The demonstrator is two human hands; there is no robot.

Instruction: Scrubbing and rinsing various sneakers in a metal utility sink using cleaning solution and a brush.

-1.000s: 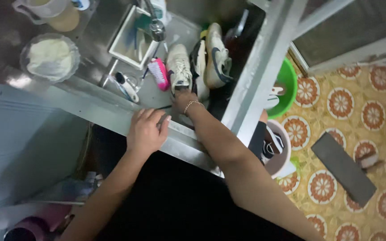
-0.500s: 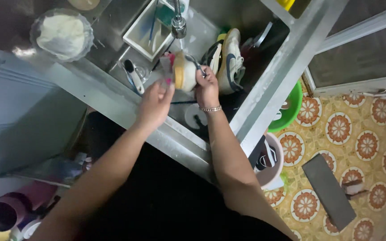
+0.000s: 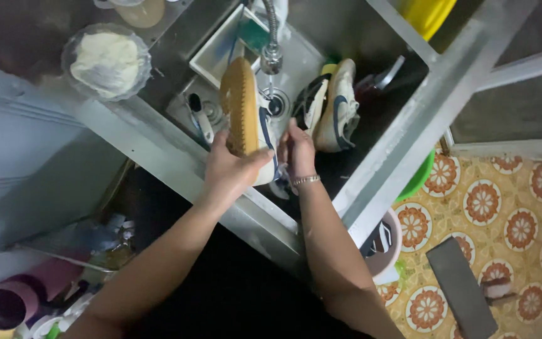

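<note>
Holding a white sneaker (image 3: 246, 116) sole-up over the steel sink (image 3: 371, 182), the left hand (image 3: 230, 172) has its grip clamped around the heel end, the tan gum sole facing the camera. The right hand (image 3: 297, 150), with a bracelet at the wrist, sits just beside the shoe on its upper side, fingers curled against it; whether that grip closes on the shoe or only steadies it I cannot tell.

The shoe's toe points toward the faucet (image 3: 271, 56), whose spout hangs just beyond it with a thin stream falling toward the drain. A second sneaker (image 3: 335, 107) leans inside the sink, to the faucet's right. A brush (image 3: 200, 119) lies on the sink's ledge left of the faucet, and a glass bowl of white powder (image 3: 106, 59) stands farther left on the surface.

Judging by this, the step in hand is rinsing or scrubbing the sole. A next move would call for a firm hold while turning the shoe under the water.
</note>
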